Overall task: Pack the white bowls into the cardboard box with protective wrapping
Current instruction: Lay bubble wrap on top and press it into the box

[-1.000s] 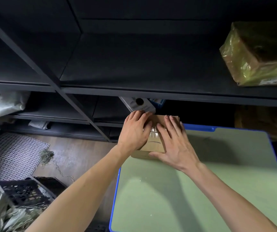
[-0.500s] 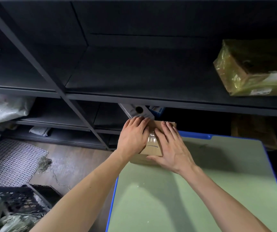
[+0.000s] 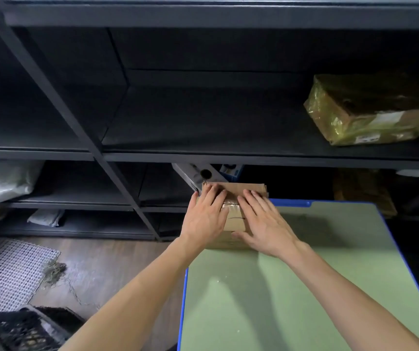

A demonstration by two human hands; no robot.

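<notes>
Cardboard box (image 3: 234,219) lengthwise toward shelves, hands flat

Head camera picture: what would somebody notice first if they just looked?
Two bare hands, the left hand and right hand, press flat on a small brown cardboard box at the far left corner of the pale green, blue-edged table. Up on the dark metal shelf at right sits a brown parcel in shiny yellowish plastic wrap.

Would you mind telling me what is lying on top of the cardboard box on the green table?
The left hand and the right hand lie flat on the cardboard box, with clear tape showing between them. Their palms hide the rest of the top.
</notes>
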